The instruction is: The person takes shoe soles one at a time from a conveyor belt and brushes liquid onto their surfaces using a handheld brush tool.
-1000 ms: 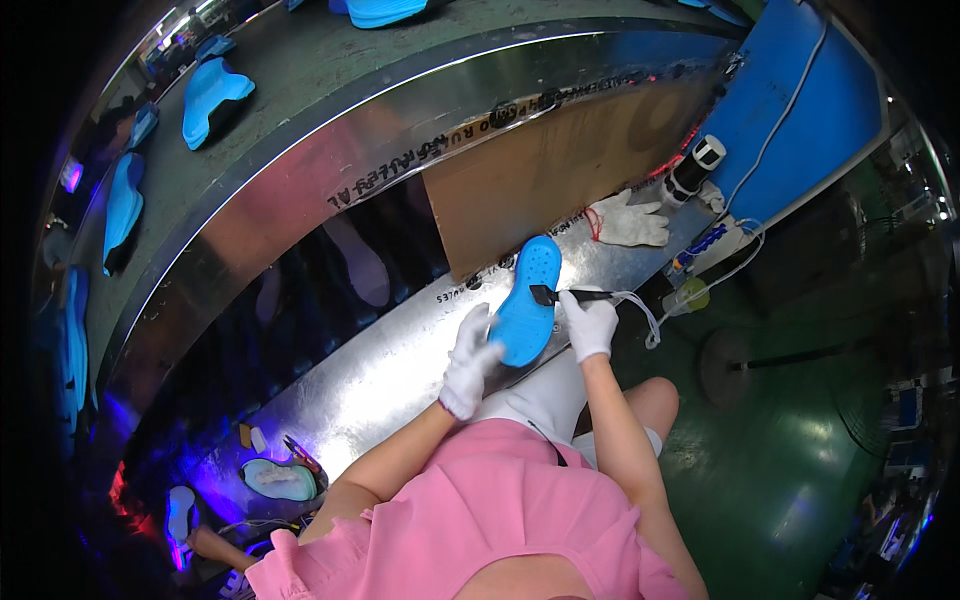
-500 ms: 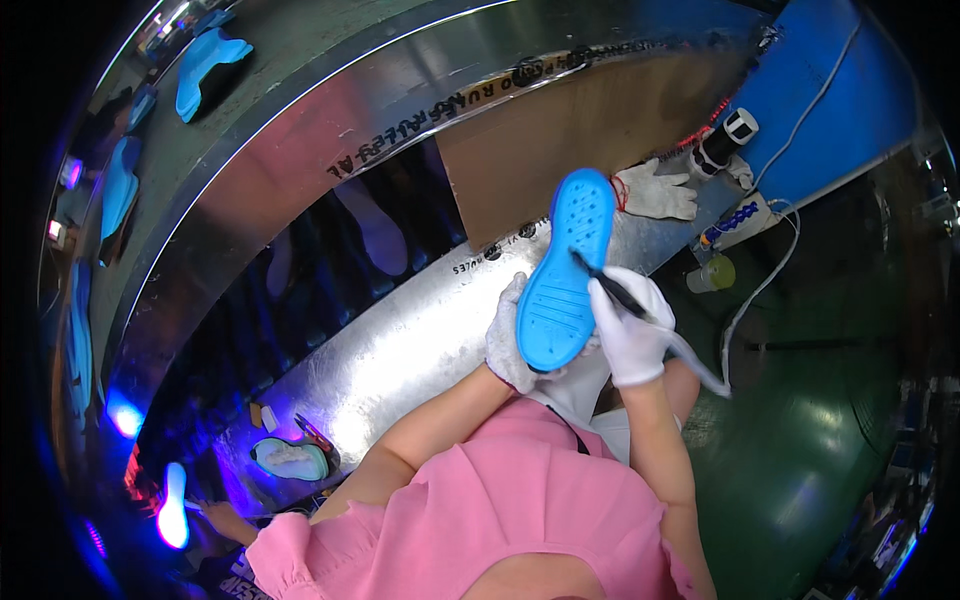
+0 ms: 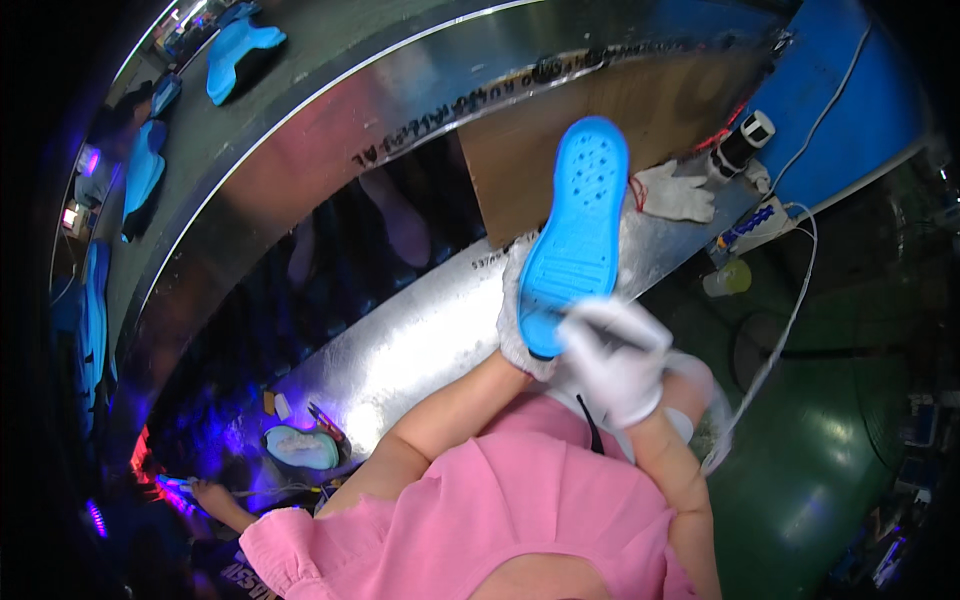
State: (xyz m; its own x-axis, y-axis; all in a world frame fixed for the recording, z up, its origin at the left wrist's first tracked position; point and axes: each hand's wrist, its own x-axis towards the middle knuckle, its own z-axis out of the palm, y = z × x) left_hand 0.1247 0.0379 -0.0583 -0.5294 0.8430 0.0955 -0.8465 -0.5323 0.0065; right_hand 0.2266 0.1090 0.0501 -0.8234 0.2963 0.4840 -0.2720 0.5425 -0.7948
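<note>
A blue shoe sole (image 3: 590, 200) stands tilted in front of me, its upper half dotted with small holes and its lower half ribbed. My left hand (image 3: 513, 315), in a whitish knitted glove, wraps round its left side and lower end from beneath. My right hand (image 3: 618, 362), in a smooth white glove, is blurred over the sole's lower end. Its fingers are curled round a thin black pen-like tool (image 3: 562, 309), which shows only as a dark streak across the sole.
A metal bench (image 3: 400, 345) holds a cardboard sheet (image 3: 540, 150), a spare glove (image 3: 680, 193), a black-and-white cylinder (image 3: 745, 140) and a pale sole (image 3: 302, 448). Blue soles (image 3: 240, 55) lie on the upper green surface. Another person's hand (image 3: 218, 503) is at lower left; a thin hose (image 3: 765, 375) hangs right.
My right hand has swept down with the black tool from mid-sole to the sole's lower end. The sole has risen slightly. At lower left, the other person's lit sole has moved or turned.
</note>
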